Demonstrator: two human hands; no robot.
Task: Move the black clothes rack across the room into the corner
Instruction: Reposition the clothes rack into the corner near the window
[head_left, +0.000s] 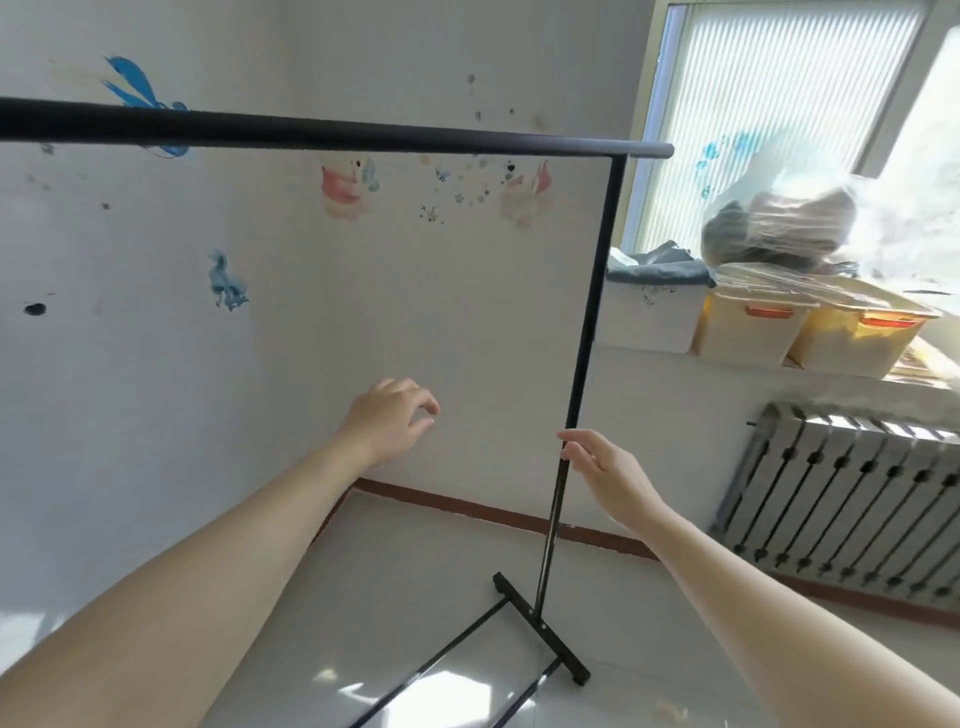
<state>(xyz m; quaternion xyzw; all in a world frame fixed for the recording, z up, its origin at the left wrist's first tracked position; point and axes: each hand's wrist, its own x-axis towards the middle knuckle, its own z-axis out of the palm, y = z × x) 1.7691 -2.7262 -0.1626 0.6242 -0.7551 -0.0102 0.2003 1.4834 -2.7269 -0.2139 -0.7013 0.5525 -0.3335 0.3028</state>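
Here the black clothes rack (587, 332) stands on the pale, glossy floor (441, 571) close to a white wall (363, 291), in the corner region where that wall meets the window side of the room. Its top bar runs from the left edge of the view across to the right upright, and the upright drops to a crosswise foot with two thin rails leading back toward the camera.

The right hand (608, 467) is at the upright about halfway down, fingers spread and loosely extended; the fingertips (567, 451) lie just at the pole, but the grip is apart and not wrapped round it. Whether they actually touch the pole cannot be told. The left hand (389, 415) hangs in the air well to the left of the upright, below the top bar, its fingers curled loosely with nothing in them, so that grip is also apart.

The wall carries faded stickers (348, 189) and blue marks. To the right, a windowsill (649, 358) holds a white bin (649, 317), two yellowish storage boxes (852, 332) with orange latches, and a clear plastic bag (779, 218) of fabric on top. Below the sill is a grey radiator (841, 504), and a brown skirting strip (493, 512) runs along the wall's foot
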